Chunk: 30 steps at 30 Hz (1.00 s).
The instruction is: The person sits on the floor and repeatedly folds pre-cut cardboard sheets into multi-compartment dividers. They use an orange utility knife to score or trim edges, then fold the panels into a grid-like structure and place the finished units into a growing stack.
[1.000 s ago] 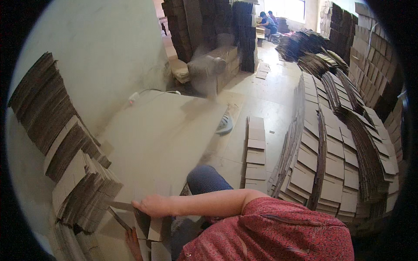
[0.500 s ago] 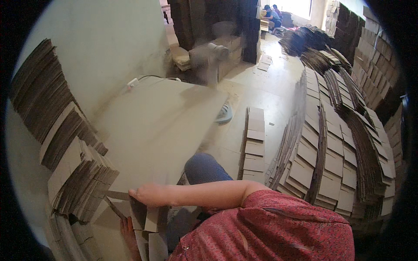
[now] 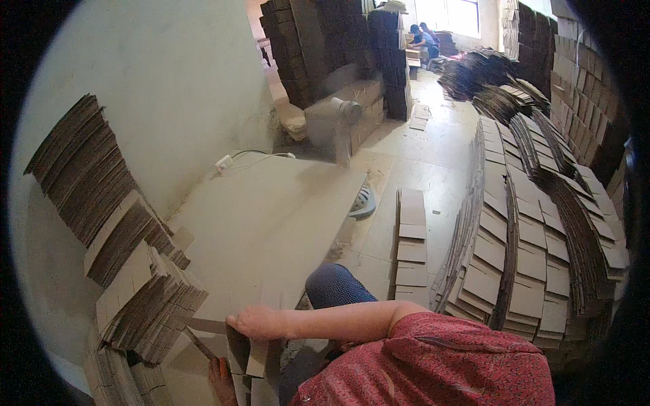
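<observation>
Folded or slotted cardboard pieces (image 3: 257,358) stand upright against my lap at the lower edge. My right hand (image 3: 254,323) is closed on their top edge, its arm in a red patterned sleeve reaching across from the right. Lower down, my left hand (image 3: 221,382) is partly cut off by the lower edge, its fingers beside the same pieces. A thin cardboard strip (image 3: 202,344), seen nearly edge-on, runs up and left from those fingers, which seem closed on it; the thumb is hidden. Both hands are over the near end of a pale tabletop (image 3: 264,223).
Stacked slotted cardboard (image 3: 152,298) leans along the left wall. Rows of cardboard sheets (image 3: 521,237) cover the floor at right, with a narrow row (image 3: 411,243) nearer. A power strip (image 3: 223,163) lies at the table's far edge, a grey-blue slipper (image 3: 363,201) beside it. Two people (image 3: 423,39) sit far back.
The whole view has shifted, so the scene sits lower and further right. Both hands keep about the same places at the cardboard pieces.
</observation>
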Motion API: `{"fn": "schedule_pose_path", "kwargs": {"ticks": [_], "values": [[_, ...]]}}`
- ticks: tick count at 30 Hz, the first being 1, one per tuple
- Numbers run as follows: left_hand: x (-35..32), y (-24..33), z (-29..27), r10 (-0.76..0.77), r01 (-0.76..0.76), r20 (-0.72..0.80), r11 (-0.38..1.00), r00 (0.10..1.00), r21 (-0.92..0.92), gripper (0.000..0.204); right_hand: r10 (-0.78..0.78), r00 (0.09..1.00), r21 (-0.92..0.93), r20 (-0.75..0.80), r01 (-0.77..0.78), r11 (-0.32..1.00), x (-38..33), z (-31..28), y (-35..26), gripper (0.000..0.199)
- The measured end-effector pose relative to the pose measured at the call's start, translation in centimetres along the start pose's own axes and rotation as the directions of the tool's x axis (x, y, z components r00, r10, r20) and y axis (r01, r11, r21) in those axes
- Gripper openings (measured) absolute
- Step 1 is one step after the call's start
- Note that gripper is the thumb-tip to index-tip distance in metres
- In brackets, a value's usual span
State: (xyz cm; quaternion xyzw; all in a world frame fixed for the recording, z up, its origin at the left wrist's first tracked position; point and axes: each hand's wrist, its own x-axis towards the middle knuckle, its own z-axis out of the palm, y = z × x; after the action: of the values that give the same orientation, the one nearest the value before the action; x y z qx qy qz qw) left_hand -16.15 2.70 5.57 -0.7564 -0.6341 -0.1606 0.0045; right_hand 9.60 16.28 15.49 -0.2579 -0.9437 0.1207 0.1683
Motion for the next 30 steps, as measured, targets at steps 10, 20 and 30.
{"fn": "schedule_pose_path", "kwargs": {"ticks": [10, 20, 30], "values": [[-1.0, -0.3, -4.2, -0.270, 0.252, -0.014, 0.916, 0.963, -0.312, 0.035, 0.141, 0.951, 0.088, 0.275, -0.171, 0.981, 0.8, -0.5, 0.0, 0.019], [-5.0, -8.9, -23.3, -0.513, 0.807, -0.627, 0.446, 0.586, 0.389, 0.070, 0.153, 0.985, 0.043, 0.084, -0.157, 0.987, -1.9, -0.2, 0.5, 0.018], [-5.2, -13.0, -28.6, -0.807, 0.860, -0.359, 0.326, 0.470, 0.393, 0.030, 0.153, 0.988, 0.062, 0.035, -0.155, 0.986, -2.4, -1.1, 0.4, 0.013]]}}
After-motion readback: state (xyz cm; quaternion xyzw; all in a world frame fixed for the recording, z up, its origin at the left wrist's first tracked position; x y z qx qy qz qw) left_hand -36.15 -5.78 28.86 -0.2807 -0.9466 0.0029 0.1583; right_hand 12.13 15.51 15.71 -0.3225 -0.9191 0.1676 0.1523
